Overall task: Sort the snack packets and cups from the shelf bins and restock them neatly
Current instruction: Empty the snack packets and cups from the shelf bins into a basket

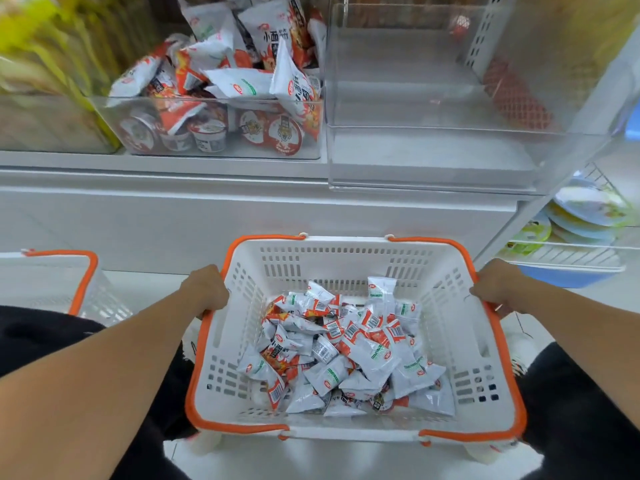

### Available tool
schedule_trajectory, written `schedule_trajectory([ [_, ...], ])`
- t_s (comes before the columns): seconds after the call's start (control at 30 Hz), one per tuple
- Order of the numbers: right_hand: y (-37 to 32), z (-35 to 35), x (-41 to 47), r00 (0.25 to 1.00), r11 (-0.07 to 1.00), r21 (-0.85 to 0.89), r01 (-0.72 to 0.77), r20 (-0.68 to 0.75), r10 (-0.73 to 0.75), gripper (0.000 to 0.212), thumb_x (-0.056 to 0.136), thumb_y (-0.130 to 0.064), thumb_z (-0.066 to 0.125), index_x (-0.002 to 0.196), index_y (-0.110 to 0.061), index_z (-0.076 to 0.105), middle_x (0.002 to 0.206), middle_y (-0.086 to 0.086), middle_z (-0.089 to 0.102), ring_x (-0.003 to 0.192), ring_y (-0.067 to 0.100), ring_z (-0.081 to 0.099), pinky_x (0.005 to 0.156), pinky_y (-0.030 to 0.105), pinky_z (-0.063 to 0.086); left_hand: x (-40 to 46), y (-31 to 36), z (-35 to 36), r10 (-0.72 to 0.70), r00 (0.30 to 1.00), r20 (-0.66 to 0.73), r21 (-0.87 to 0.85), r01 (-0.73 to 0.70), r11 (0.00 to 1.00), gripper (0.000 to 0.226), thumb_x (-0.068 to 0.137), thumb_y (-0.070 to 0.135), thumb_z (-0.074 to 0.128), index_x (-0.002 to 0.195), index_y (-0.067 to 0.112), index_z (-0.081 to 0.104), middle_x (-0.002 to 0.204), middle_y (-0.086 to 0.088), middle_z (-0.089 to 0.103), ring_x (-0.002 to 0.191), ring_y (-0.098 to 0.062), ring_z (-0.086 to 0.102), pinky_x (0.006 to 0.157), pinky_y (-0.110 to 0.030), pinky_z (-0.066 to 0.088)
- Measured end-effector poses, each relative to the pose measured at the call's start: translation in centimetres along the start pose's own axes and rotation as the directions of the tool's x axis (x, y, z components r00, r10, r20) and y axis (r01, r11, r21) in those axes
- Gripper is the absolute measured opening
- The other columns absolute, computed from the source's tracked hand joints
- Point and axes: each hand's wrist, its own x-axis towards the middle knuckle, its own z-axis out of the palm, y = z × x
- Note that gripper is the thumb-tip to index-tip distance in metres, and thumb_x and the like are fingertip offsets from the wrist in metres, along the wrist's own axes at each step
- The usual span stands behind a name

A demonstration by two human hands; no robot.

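Both arms out fwd; left hand & right hand each curled tight, knuckles up, well apart.

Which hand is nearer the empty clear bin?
Right. The right hand grips the basket rim almost below the clear bin; the left hand grips the opposite rim, below the packet-filled bin.

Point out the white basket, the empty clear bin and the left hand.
white basket (346, 261): head view, bare far wall.
empty clear bin (415, 109): head view, its floor.
left hand (207, 289): head view, back of hand.
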Motion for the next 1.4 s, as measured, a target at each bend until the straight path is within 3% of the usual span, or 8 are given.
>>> schedule_trajectory([
  [0.23,-5.0,1.0,-2.4,0.992,0.966,-0.225,0.126,0.056,-0.116,0.011,0.091,-0.006,0.052,0.097,0.002,0.056,0.092,0.017,0.063,0.082,0.038,0.071,0.049,0.034,0.055,0.6,-5.3,-1.7,-0.037,0.998,0.05,-0.284,0.05,0.958,0.021,0.09,0.004,0.067,0.109,0.007,0.06,0.107,-0.017,0.066,0.094,-0.036,0.068,0.077,-0.051,0.061],
  [0.4,-8.6,-1.2,-6.5,0.958,0.815,-0.544,0.199,0.282,-0.046,0.037,0.098,-0.033,0.058,0.119,-0.002,0.058,0.116,0.014,0.065,0.095,0.026,0.067,0.07,0.031,0.06,-0.2,-2.8,-2.8,0.092,0.996,0.023,0.276,-0.095,0.956,0.032,0.095,0.024,0.058,0.122,0.009,0.058,0.123,-0.01,0.063,0.108,-0.028,0.062,0.084,-0.034,0.053],
  [0.5,-12.5,-4.2,-9.7,0.91,0.582,-0.705,0.406,0.253,-0.328,0.051,0.096,-0.05,0.055,0.13,-0.011,0.054,0.131,0.005,0.059,0.111,0.021,0.059,0.094,0.032,0.051,-2.0,3.3,-8.2,0.342,0.925,-0.164,0.267,-0.292,0.918,0.045,0.094,0.039,0.06,0.131,0.016,0.049,0.128,-0.007,0.059,0.114,-0.029,0.058,0.091,-0.039,0.049],
  [0.6,-16.0,-7.5,-15.2,0.677,0.445,-0.68,0.583,0.103,-0.729,0.041,0.097,-0.054,0.048,0.13,-0.031,0.049,0.127,-0.007,0.06,0.113,0.021,0.06,0.087,0.033,0.047,-6.9,9.9,-13.5,0.665,0.632,-0.397,0.22,-0.638,0.738,0.029,0.093,0.043,0.061,0.114,0.023,0.06,0.1,0.004,0.067,0.096,-0.023,0.062,0.082,-0.039,0.052],
  [0.73,-17.7,-10.1,-20.6,0.133,0.278,-0.689,0.669,-0.257,-0.957,0.023,0.09,-0.046,0.049,0.097,-0.027,0.06,0.087,-0.008,0.062,0.083,0.024,0.064,0.057,0.032,0.048,-11.9,12.7,-15.2,0.829,0.306,-0.469,0.329,-0.81,0.485,0.023,0.092,0.044,0.062,0.106,0.027,0.059,0.096,0.011,0.062,0.091,-0.016,0.06,0.076,-0.039,0.053],
  [0.87,-18.4,-14.6,-18.9,0.363,0.437,-0.792,0.427,-0.292,-0.885,0.041,0.089,-0.05,0.062,0.122,-0.03,0.048,0.119,-0.006,0.053,0.112,0.021,0.052,0.073,0.032,0.038,-10.4,14.5,-16.0,0.812,0.151,-0.564,0.419,-0.794,0.44,0.038,0.09,0.039,0.068,0.12,0.018,0.061,0.121,0.002,0.059,0.108,-0.022,0.056,0.09,-0.04,0.049],
  [1.03,-15.4,-16.0,-13.7,0.605,0.614,-0.626,0.481,-0.27,-0.749,0.037,0.088,-0.051,0.067,0.117,-0.03,0.059,0.113,-0.009,0.064,0.104,0.02,0.06,0.08,0.033,0.05,-8.2,16.8,-15.4,0.93,-0.005,-0.368,0.757,-0.582,0.297,0.034,0.089,0.05,0.063,0.094,0.018,0.071,0.09,0.0,0.066,0.095,-0.024,0.061,0.108,-0.038,0.032],
  [1.4,-16.2,-16.0,-11.2,0.52,0.584,-0.588,0.56,-0.299,-0.8,0.017,0.088,-0.037,0.071,0.081,-0.022,0.067,0.079,-0.003,0.066,0.08,0.025,0.058,0.059,0.03,0.034,-6.2,19.1,-15.8,0.91,0.053,-0.412,0.672,-0.656,0.343,0.009,0.09,0.022,0.072,0.086,0.014,0.07,0.073,-0.003,0.065,0.082,-0.027,0.059,0.104,-0.031,0.037],
])
